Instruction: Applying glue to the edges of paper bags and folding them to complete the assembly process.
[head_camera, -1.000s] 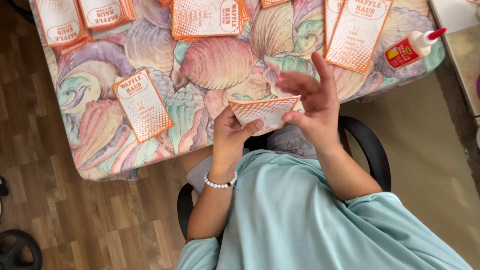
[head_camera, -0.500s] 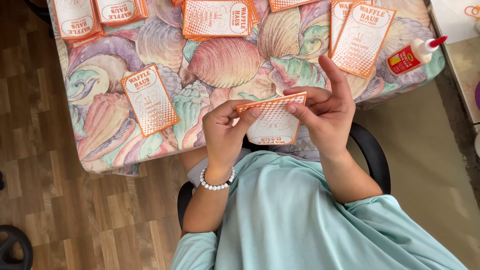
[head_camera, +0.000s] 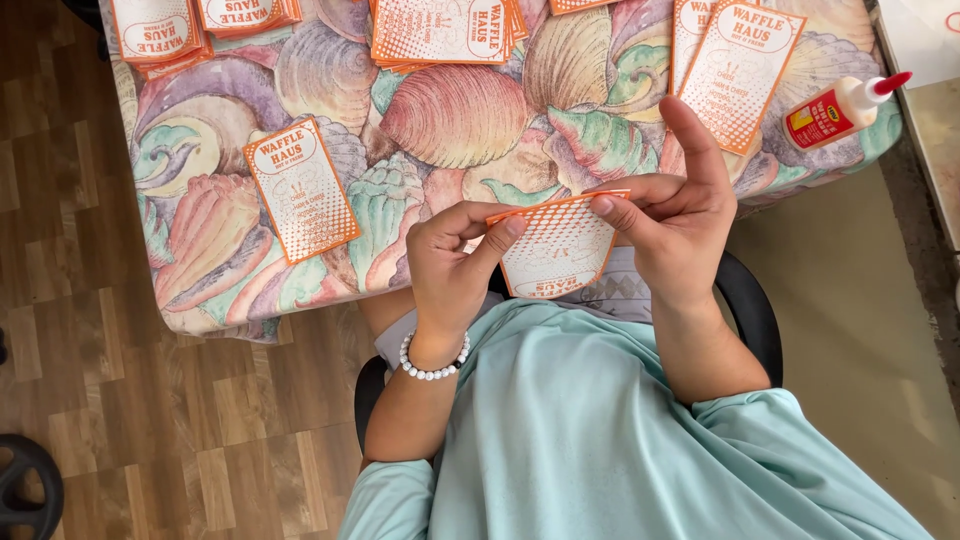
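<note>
Sleeve (head_camera: 553, 248): orange-and-white paper, held above the lap just off the table edge, its printed end toward the person.
Left hand (head_camera: 450, 268): grips the sleeve's left corner, thumb on its upper edge; bead bracelet (head_camera: 434, 364) on the wrist.
Right hand (head_camera: 672, 222): pinches the right corner, index finger raised clear.
Table (head_camera: 470, 120): covered in a seashell cloth.
Loose sleeve (head_camera: 301, 187): flat on the cloth, left of the hands.
Stacks (head_camera: 440, 30): along the far edge.
Glue bottle (head_camera: 838, 108): lying at the right corner, red tip.
</note>
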